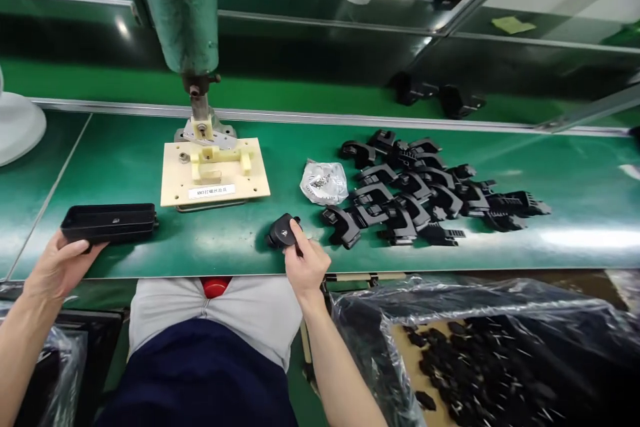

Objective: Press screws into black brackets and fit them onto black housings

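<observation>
My left hand (63, 265) grips the near-left end of a long black open-topped tray (110, 223) at the left of the green bench. My right hand (307, 263) pinches a small rounded black part (281, 232) near the bench's front edge. Between the hands and farther back, a cream fixture plate (215, 177) with a printed label lies under the green press (187, 13). A clear plastic bag (324, 182) of small pieces rests behind my right hand. To its right spreads a pile of curved black parts (410, 187).
Below the bench at the right, a plastic-lined box (410, 373) holds many small black pieces. A white round base (20, 127) stands at the far left. Two black parts (460, 101) sit beyond the metal rail (310, 117). More plastic wrap (67, 373) hangs at lower left.
</observation>
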`<state>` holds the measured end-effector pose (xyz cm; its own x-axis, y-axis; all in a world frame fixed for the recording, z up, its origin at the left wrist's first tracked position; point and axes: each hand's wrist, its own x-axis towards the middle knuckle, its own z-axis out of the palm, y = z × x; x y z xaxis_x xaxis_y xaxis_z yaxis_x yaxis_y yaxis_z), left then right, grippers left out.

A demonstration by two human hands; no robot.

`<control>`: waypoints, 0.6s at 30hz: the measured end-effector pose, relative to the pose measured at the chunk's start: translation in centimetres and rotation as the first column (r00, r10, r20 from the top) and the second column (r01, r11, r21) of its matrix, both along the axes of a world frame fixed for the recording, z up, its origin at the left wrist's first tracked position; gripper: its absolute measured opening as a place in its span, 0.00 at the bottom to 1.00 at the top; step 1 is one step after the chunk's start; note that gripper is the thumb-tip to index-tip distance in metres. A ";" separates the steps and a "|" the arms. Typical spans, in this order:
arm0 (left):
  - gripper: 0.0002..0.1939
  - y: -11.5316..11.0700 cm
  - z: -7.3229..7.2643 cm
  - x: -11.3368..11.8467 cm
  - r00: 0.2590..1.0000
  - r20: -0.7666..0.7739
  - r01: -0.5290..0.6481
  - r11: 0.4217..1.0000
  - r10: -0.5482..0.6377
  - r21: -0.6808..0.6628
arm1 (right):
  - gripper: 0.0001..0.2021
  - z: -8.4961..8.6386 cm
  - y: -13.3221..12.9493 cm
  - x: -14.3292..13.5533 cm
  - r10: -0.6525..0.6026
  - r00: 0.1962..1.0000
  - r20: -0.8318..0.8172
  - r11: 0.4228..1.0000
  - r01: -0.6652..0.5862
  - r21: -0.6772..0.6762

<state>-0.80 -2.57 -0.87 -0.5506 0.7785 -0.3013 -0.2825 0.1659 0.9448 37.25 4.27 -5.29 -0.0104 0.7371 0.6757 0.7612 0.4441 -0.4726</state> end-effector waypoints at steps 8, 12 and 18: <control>0.27 0.1 0.0 2.2 0.987 0.155 -0.066 0.994 0.052 0.086 | 0.24 0.7 -1.0 -1.9 -0.097 0.392 -0.915 0.851 -0.443 -0.281; 0.31 1.2 0.8 4.4 0.908 0.417 -0.085 0.989 0.026 0.123 | 0.13 1.4 1.1 -1.8 -0.004 0.129 -0.992 0.736 -0.671 -0.090; 0.28 1.5 1.6 7.1 0.747 0.652 0.093 0.992 -0.129 0.090 | 0.20 1.7 2.9 -3.7 -0.300 -0.259 -0.918 0.738 -0.673 -0.052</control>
<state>6.30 -1.04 0.70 -0.1404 0.8451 -0.5159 -0.8173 0.1952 0.5422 33.55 7.15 -3.56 -0.0255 0.9554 -0.2941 -0.8232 -0.1869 -0.5360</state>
